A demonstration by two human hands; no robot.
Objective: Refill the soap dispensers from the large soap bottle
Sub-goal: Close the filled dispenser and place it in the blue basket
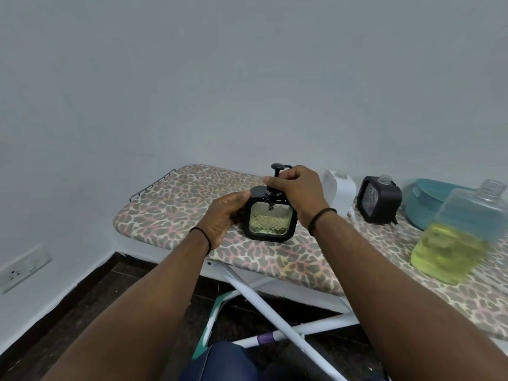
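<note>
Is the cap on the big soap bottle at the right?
No: the large soap bottle stands with its threaded neck bare and open, with no cap on it.

An ironing board (170, 215) with a leopard-print cover carries a black soap dispenser (270, 221) between the fingers of both hands, then rightward of the fingers a white dispenser (339, 192), another black dispenser (380, 200), a teal basin (423, 207) and a large soap bottle (456, 237).
</note>
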